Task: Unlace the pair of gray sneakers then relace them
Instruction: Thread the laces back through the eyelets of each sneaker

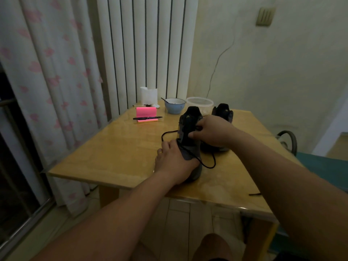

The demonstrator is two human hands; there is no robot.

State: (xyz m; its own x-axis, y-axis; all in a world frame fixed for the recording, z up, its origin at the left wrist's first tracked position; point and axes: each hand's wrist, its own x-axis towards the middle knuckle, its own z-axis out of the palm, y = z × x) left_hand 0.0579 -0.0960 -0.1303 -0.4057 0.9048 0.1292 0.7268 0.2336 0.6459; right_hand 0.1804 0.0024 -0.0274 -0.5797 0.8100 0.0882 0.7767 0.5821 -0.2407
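Two dark gray sneakers stand on the wooden table (113,155). The near sneaker (189,129) points its toe toward me. My left hand (174,162) rests over its toe, thumb wrapped around the front, holding it down. My right hand (211,131) is at the eyelets mid-shoe, fingers pinching the black lace (207,164). The lace loops out to the left of the shoe and trails in a loop over the toe to the right. The second sneaker (223,112) stands behind my right hand, mostly hidden.
A blue bowl (174,106) with a utensil, a clear plastic container (200,104), a white holder (148,95), and pink sticky notes (146,112) with a black pen (147,118) sit at the table's far side. Another black lace end (255,194) lies at the near right edge.
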